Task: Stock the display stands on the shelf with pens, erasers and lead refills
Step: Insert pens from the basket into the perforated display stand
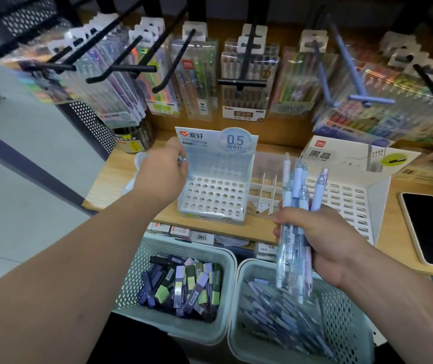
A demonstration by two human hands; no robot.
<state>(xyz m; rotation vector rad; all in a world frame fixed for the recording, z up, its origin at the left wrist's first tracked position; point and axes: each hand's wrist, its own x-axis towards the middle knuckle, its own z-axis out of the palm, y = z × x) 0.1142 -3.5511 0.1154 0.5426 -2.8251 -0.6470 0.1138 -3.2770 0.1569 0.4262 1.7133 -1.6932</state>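
Right hand (323, 240) is clutching a bunch of pens (294, 206) upright, just above the basket (346, 319) of loose pens. Left hand (162, 172) is curled around a single pen (183, 159), right at the left wall of the white holed stand (215, 195) on the wooden shelf (110, 179).

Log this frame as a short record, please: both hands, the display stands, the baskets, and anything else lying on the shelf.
pen stand: on the shelf, visible holes empty
lead refill stand: right of it, visible slots empty
left hand: grips a single pen at the pen stand's left wall
right hand: grips a bundle of pens, clicker ends up
left basket: small boxes
right basket: loose pens
phone: flat on the shelf, screen dark
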